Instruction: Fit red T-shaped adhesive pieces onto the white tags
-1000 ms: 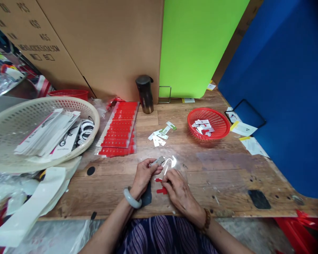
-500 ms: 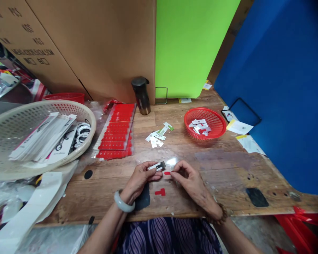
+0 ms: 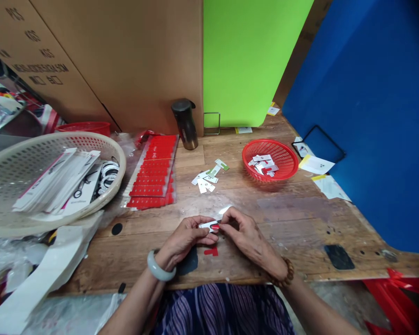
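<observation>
My left hand [image 3: 186, 236] pinches a small white card [image 3: 206, 225] just above the wooden table [image 3: 300, 218]. My right hand [image 3: 244, 232] meets it from the right, its fingertips pressing a small red sticker [image 3: 215, 226] onto the card's end. A red T-shaped sticker [image 3: 211, 251] lies on the table just below both hands. A pale bangle is on my left wrist and a bead bracelet on my right.
Red sticker sheets [image 3: 153, 174] lie left of centre. Several loose white cards [image 3: 206, 179] sit beyond the hands, and a red basket [image 3: 269, 159] holds more. A large cream basket [image 3: 52, 177] with packets stands at left, a dark flask [image 3: 184, 123] at the back.
My right hand lifted a small red sticker off the table and brought it to the card in my left hand. The two hands have closed together.
</observation>
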The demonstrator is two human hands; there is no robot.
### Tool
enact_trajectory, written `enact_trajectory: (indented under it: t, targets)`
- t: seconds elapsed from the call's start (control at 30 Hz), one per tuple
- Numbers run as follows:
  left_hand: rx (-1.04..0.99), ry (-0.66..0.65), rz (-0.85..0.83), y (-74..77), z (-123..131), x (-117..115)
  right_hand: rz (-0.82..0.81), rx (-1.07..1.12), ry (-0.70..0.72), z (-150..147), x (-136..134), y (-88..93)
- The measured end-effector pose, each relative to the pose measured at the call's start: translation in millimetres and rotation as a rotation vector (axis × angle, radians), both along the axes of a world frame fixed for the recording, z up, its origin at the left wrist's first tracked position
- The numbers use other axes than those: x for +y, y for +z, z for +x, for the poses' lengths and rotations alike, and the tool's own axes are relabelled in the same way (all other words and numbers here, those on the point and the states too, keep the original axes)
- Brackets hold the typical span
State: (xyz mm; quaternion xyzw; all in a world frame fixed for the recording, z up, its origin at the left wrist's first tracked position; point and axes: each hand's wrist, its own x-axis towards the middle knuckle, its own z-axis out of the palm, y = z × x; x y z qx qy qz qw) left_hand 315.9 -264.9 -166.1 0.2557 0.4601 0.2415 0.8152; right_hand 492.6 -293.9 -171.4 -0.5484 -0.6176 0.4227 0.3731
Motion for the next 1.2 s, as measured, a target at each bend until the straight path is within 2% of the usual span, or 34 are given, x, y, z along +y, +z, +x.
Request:
enact_trajectory:
  t: [0.23, 1.2]
  targets:
    - [0.008, -0.046, 0.008, 3.2, 3.0, 0.4, -0.012, -0.003, -0.007, -0.5, -0.6, 2.2]
    - [0.002, -0.05, 0.002, 1.7, 4.3, 1.4, -0.027, -0.017, -0.032, -1.8, 0.8, 0.3]
